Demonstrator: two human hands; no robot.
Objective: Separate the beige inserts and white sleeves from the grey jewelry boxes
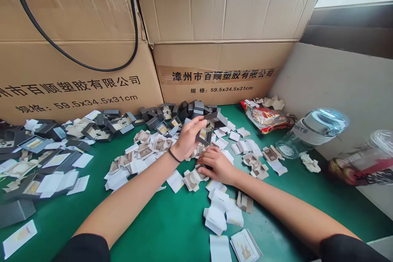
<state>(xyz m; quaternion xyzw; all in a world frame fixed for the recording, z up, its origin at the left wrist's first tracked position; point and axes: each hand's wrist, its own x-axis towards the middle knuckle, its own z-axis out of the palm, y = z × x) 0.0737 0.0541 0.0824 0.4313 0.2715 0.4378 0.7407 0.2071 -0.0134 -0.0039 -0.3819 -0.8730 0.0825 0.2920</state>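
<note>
My left hand is raised over the green table, fingers closed on a small dark grey box whose lid stands open. A black band circles that wrist. My right hand rests low just below it, fingers curled down onto the pile of folded white paper inserts; what it grips is hidden. More small grey boxes are heaped behind the hands.
Two big printed cardboard cartons wall the back. Grey boxes and white cards litter the left. A red snack bag, a clear bottle lying down and another container sit at the right by a wall.
</note>
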